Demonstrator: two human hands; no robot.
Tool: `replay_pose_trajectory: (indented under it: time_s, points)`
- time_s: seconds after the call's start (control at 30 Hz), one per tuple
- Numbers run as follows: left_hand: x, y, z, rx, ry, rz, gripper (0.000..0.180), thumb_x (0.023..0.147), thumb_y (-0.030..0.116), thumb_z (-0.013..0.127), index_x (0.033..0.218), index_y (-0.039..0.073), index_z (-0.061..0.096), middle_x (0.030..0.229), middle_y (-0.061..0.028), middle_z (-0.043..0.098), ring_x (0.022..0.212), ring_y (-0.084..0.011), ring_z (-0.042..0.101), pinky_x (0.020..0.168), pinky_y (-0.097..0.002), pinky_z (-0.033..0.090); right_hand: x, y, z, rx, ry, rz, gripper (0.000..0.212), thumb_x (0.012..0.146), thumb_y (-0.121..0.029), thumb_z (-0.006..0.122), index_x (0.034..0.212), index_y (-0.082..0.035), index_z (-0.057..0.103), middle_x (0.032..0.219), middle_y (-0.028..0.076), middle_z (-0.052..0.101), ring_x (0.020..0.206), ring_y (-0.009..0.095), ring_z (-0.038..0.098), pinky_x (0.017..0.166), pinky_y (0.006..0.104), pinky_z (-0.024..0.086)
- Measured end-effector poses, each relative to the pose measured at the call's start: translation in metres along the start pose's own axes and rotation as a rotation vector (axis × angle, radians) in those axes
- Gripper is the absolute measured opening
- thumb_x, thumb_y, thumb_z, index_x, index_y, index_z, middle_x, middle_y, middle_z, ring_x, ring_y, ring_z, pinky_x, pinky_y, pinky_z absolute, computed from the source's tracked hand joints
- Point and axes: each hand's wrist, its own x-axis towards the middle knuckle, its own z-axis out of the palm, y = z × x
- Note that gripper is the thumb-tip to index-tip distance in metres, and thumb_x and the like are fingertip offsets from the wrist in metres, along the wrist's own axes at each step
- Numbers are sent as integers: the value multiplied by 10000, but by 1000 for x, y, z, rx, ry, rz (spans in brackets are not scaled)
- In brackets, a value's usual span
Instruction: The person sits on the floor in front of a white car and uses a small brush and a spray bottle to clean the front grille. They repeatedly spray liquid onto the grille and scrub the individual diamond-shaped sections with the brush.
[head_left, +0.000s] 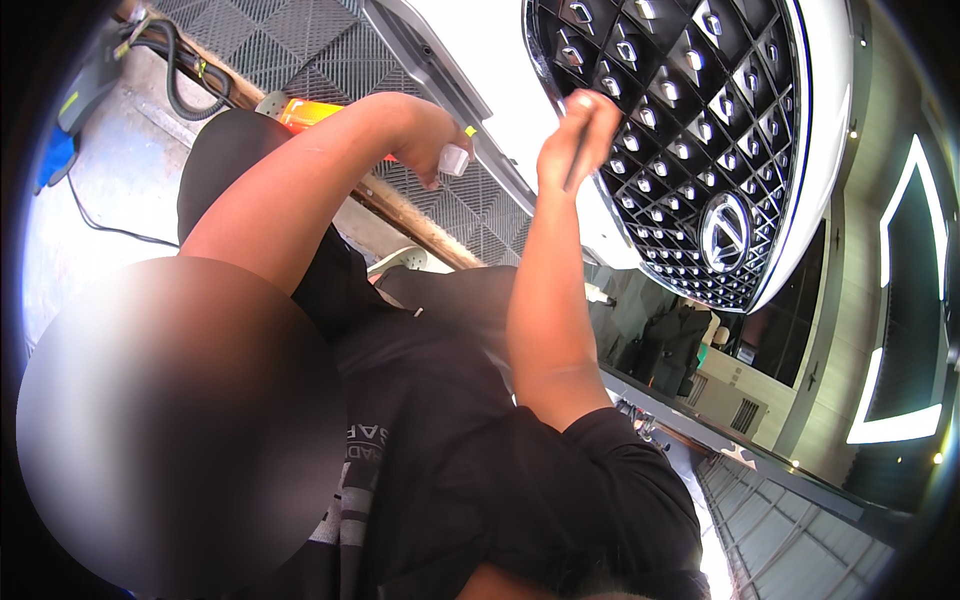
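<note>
Two bare hands work in front of a car's front grille (690,130), a glossy black lattice of small diamond cells, each holding a shiny chrome stud, with a round chrome emblem (725,232) set low in it and a smooth white painted surround (825,120) curving along its outer edge.

On the picture's right side, one hand (578,135) is raised to the grille's near edge. Its grip is closed tight around a thin dark tool (577,160), a slim stick-like shape whose end I cannot make out; the fingertips sit just against the lattice cells.

On the picture's left side, the other hand (432,140) hangs bent at the wrist, its fingers curled shut on a small white object (453,159), smooth and boxy with rounded corners, near the pale grey edge of the car body (470,110).

Below that hand lies a floor of grey plastic grid tiles (340,50), ribbed and perforated, bordered by a worn wooden strip (420,225). An orange, glossy item (305,112) shows just behind the forearm. A thick black hose (185,85) loops at the floor's far corner on bare concrete.
</note>
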Motion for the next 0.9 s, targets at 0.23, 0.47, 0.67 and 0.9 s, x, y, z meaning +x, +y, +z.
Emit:
replay_pose_trajectory:
  time_s: [0.23, 0.47, 0.67, 0.9]
  points:
    - [-9, 8, -5, -9, -11, -28, 814, 788, 181, 900, 1532, 236, 574, 1335, -144, 712, 1237, -344, 674, 1037, -449, 523, -7, 11, -9, 15, 145, 52, 116, 1092, -163, 577, 1113, -54, 612, 1015, 63, 636, 834, 137, 587, 756, 308, 509]
    - [0, -1, -1, -45, -35, -11, 804, 761, 246, 925, 1502, 220, 613, 1308, -134, 735, 1242, -339, 678, 1072, -446, 514, -24, 26, 4, -77, 4, -18, 211, 1114, -229, 550, 1079, -26, 596, 938, 100, 606, 775, 201, 584, 757, 381, 509]
    - [-7, 1, -5, -10, -2, 52, 828, 774, 141, 896, 1532, 210, 570, 1292, -158, 732, 1169, -348, 710, 973, -441, 556, -52, 17, -38, -181, -108, 211, 237, 1083, -234, 580, 1084, -5, 644, 976, 194, 648, 924, 366, 634, 873, 467, 502]
    - [-7, -1, -2, -14, 119, 70, 761, 758, 212, 924, 1463, 190, 639, 1301, -145, 735, 1232, -354, 684, 1055, -449, 522, -18, 8, -39, -208, -118, 64, 168, 1069, -179, 595, 1073, -23, 657, 1031, 199, 659, 927, 379, 653, 866, 466, 518]
